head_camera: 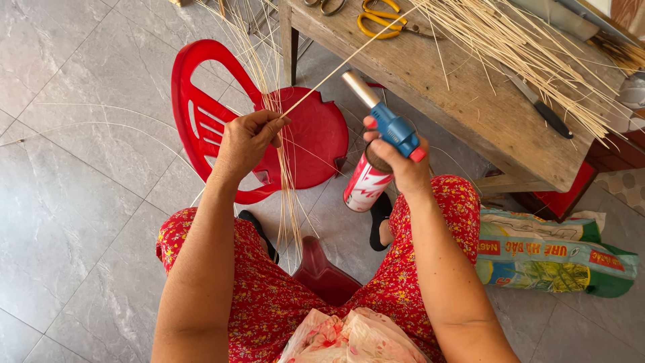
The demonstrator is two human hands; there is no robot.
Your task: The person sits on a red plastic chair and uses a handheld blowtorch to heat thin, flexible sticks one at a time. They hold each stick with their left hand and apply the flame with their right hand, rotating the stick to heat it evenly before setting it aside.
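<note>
The left hand (247,140) is closing its fingers around one thin pale strip (349,59), pinching it between the thumb and the other fingers. The strip is running from this hand up and to the right, across the near edge of the wooden table (470,114), into the pile of similar strips (531,54) that is lying across the table top. Just under the left hand, more thin strips (290,202) are hanging down in a loose bunch towards the floor, in front of the red plastic chair (255,128).

The right hand (402,165) is gripping a gas torch (383,144), with the fingers wrapped tightly around the top of its red and white can. The blue head of the torch is sitting above the hand, and its metal nozzle is pointing up and to the left, very near the held strip, but I cannot tell if it is touching it. No flame is visible.

On the table, near its far edge, yellow scissors (381,21) are lying beside the strips, and a knife with a black handle (543,106) is lying near the right corner. Under the table's right side, a printed sack (557,259) is lying on the grey tiled floor (74,222). The person is wearing red flowered clothes (282,296).
</note>
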